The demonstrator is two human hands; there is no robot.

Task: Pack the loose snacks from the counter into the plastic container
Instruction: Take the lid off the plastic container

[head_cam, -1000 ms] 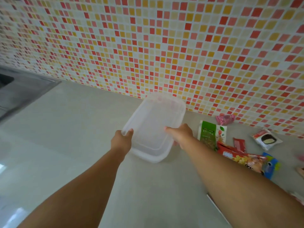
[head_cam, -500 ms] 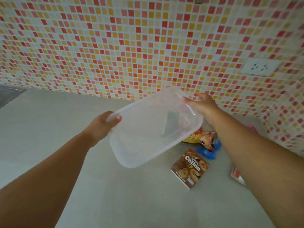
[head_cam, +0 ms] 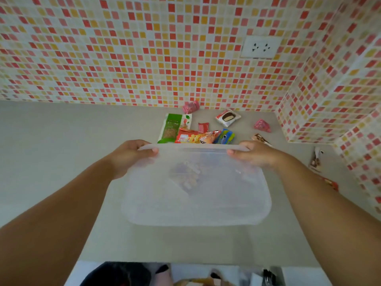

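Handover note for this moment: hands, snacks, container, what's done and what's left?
Left hand and right hand each grip the far rim of the clear plastic container, held above the counter.
Snacks lie loose by the tiled wall: green nut bag, orange chip bag, blue packet.
Nothing clearly packed; a blurred shape shows through the plastic.
Left: set container down, load snacks.

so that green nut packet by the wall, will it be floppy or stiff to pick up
The green nut packet looks like a thin film pouch lying flat on the counter, so it will probably flex and sag if pinched at one end. Nuts show through its lower window, so the weight likely sits there. Its glossy wrapper may be a little slippery.
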